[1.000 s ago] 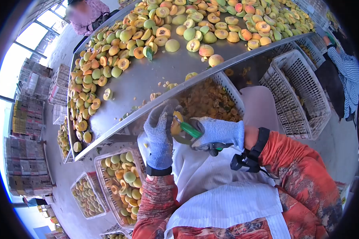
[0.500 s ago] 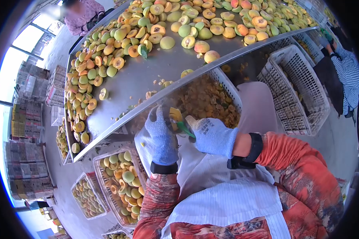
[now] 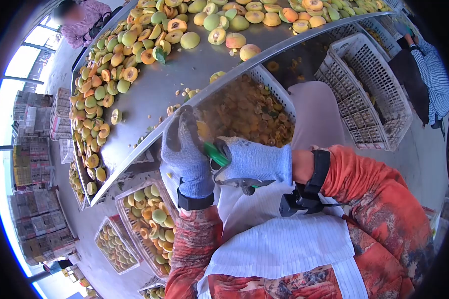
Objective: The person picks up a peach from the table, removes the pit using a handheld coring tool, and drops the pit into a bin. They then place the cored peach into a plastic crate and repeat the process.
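Observation:
Both my hands wear blue knit gloves with dark grey palms. My left hand (image 3: pixel 188 157) is closed around an apricot (image 3: pixel 203 130), whose orange-yellow flesh shows beside the fingers, just inside the table's front edge. Gripped in my right hand (image 3: pixel 256 162) is a green-handled tool (image 3: pixel 216 153) pointing at the fruit; its working end is hidden by the left hand. Below them a white crate (image 3: pixel 279 89) holds a brownish heap of apricot scraps (image 3: pixel 254 112). Many green and orange apricots (image 3: pixel 134 55), several cut in half with pits showing, lie on the metal table (image 3: pixel 154 94).
Crates of apricots (image 3: pixel 152 212) stand on the floor at my left. An upright white crate (image 3: pixel 366 89) is at my right. Stacked crates (image 3: pixel 32 149) line the far left. One person (image 3: pixel 82 22) sits across the table; another (image 3: pixel 431 79) works at the right.
My right hand has rotated, showing more of the green handle and dark fingertips. The left hand remains on the apricot. The whole view has shifted slightly.

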`<control>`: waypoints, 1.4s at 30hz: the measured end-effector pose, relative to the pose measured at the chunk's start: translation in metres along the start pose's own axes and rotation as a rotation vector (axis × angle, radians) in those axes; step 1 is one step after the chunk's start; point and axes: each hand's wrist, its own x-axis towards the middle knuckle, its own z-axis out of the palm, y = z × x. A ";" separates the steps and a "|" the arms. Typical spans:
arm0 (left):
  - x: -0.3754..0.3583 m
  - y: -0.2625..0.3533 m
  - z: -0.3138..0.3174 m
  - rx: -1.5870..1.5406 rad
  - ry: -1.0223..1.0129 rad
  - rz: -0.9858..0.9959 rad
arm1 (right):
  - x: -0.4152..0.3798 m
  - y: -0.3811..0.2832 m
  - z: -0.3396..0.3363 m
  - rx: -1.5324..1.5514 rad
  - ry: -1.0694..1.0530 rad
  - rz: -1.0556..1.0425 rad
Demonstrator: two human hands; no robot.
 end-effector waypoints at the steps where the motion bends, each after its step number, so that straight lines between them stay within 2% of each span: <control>1: -0.001 0.007 0.000 0.000 0.001 -0.001 | 0.003 0.004 0.000 0.068 -0.026 -0.018; 3: -0.001 0.012 0.001 -0.131 -0.075 -0.145 | 0.002 0.003 -0.004 0.037 -0.015 -0.015; 4: 0.004 0.002 -0.004 -0.294 -0.155 -0.288 | -0.002 0.000 -0.008 -0.174 0.061 -0.030; 5: 0.007 -0.001 -0.005 -0.285 -0.158 -0.295 | -0.007 0.000 -0.009 -0.384 0.134 -0.043; 6: 0.010 0.001 -0.002 -0.332 -0.190 -0.390 | 0.000 0.006 -0.005 -0.614 0.296 -0.362; 7: 0.012 0.005 0.000 -0.380 -0.222 -0.483 | -0.001 0.010 -0.007 -0.609 0.295 -0.362; 9: 0.011 0.004 0.003 -0.256 -0.214 -0.430 | -0.008 0.002 -0.017 -0.281 -0.001 -0.023; 10: 0.016 -0.010 -0.001 -0.191 -0.277 -0.345 | -0.011 -0.003 -0.021 -0.279 0.000 -0.020; 11: 0.020 -0.020 -0.005 -0.125 -0.338 -0.258 | -0.013 -0.008 -0.024 -0.147 -0.065 0.076; 12: 0.024 -0.014 -0.005 -0.122 -0.339 -0.260 | -0.013 -0.009 -0.025 -0.012 -0.129 0.170; 14: 0.032 0.004 -0.001 -0.031 -0.612 -0.305 | -0.011 -0.004 -0.025 0.101 -0.120 0.145; 15: 0.033 -0.001 0.003 -0.030 -0.619 -0.308 | -0.012 0.000 -0.024 0.209 -0.107 0.123; 16: 0.033 -0.011 0.007 -0.049 -0.537 -0.235 | -0.011 0.001 -0.024 0.211 -0.102 0.123; 18: 0.027 -0.021 0.015 -0.029 -0.303 -0.126 | -0.007 0.002 -0.021 0.011 0.031 0.055; 19: 0.028 -0.018 0.019 -0.029 -0.311 -0.126 | -0.003 0.013 -0.017 0.015 0.037 0.055; 21: 0.030 -0.008 0.027 -0.202 -0.278 -0.288 | 0.008 0.034 -0.012 -0.514 0.443 -0.424; 22: 0.042 -0.021 0.024 -0.499 -0.389 -0.629 | 0.011 0.038 -0.016 -0.493 0.423 -0.428; 23: 0.042 -0.024 0.023 -0.497 -0.386 -0.632 | 0.012 0.040 -0.018 -0.490 0.420 -0.427; 25: 0.046 -0.011 0.031 -0.361 -0.465 -0.534 | 0.002 0.015 -0.033 -0.257 0.147 -0.085; 26: 0.051 -0.009 0.032 -0.056 -0.471 -0.315 | -0.008 -0.003 -0.040 -0.023 0.036 0.021; 27: 0.052 -0.009 0.032 -0.059 -0.467 -0.308 | -0.008 -0.003 -0.041 -0.030 0.035 0.017; 29: 0.053 -0.010 0.032 -0.023 -0.494 0.015 | -0.009 0.000 -0.040 0.509 -0.140 0.041; 30: 0.059 -0.016 0.031 -0.051 -0.510 -0.052 | -0.008 0.002 -0.041 0.642 -0.178 0.035; 31: 0.060 -0.023 0.030 -0.047 -0.505 -0.041 | -0.010 0.001 -0.042 0.636 -0.184 0.026; 33: 0.060 -0.031 0.034 -0.581 -0.443 0.044 | -0.015 -0.003 -0.048 0.752 -0.243 -0.091; 34: 0.075 -0.018 0.027 -0.796 -0.296 -0.586 | -0.014 0.000 -0.050 0.669 -0.296 -0.184; 35: 0.080 -0.027 0.023 -0.786 -0.280 -0.624 | -0.006 0.013 -0.048 0.567 -0.150 -0.318; 37: 0.077 -0.025 0.021 -0.925 -0.291 -0.681 | -0.019 0.006 -0.071 0.443 -0.053 -0.030; 38: 0.074 -0.022 0.019 -1.072 -0.237 -0.775 | -0.011 0.022 -0.074 -0.234 0.225 0.102; 39: 0.070 -0.023 0.016 -1.077 -0.239 -0.764 | 0.001 0.046 -0.075 -0.906 0.506 0.225; 40: 0.069 -0.027 0.014 -1.108 -0.213 -0.755 | 0.001 0.060 -0.074 -0.830 0.635 0.124; 41: 0.068 -0.030 0.014 -1.146 -0.174 -0.746 | 0.004 0.059 -0.072 -0.849 0.633 0.112; 42: 0.063 -0.026 0.014 -1.142 -0.136 -0.748 | 0.006 0.060 -0.065 -0.617 0.654 -0.085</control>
